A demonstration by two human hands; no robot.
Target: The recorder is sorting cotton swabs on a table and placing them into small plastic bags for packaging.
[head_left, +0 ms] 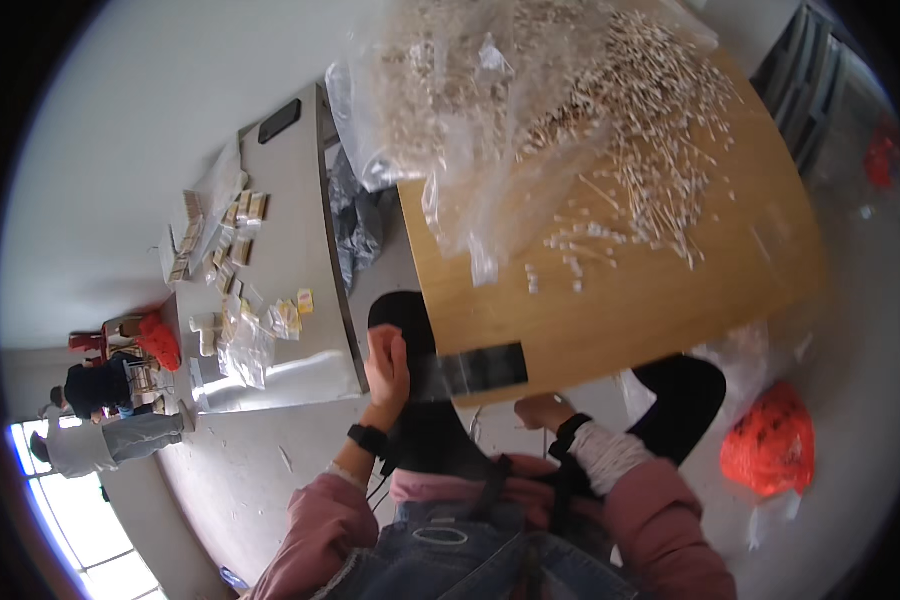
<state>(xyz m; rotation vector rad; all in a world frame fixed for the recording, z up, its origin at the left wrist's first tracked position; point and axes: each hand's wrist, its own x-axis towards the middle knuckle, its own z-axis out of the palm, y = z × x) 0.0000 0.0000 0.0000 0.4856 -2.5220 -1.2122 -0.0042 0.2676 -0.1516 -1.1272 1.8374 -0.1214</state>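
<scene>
My left hand [387, 368] is beside the near left corner of the wooden table, its fingers curled together. Against it lies a greyish see-through strip, running toward a flat black rectangular piece [485, 370] at the table's edge; whether the hand grips it is unclear. Close to the near edge, over my lap, my right hand [545, 411] is closed, and anything inside it is hidden. On the table [610, 320], a big heap of cotton swabs [660, 130] spills out beside a clear plastic bag [470, 150]. A few loose swabs [575, 270] lie nearer to me.
A white table [290, 220] at the left bears small packs [242, 250], clear bags [245, 345] and a black phone [280, 121]. A red bag [770, 440] sits on the floor at right. People [100, 385] are at the far left. Grey plastic [355, 215] hangs between the tables.
</scene>
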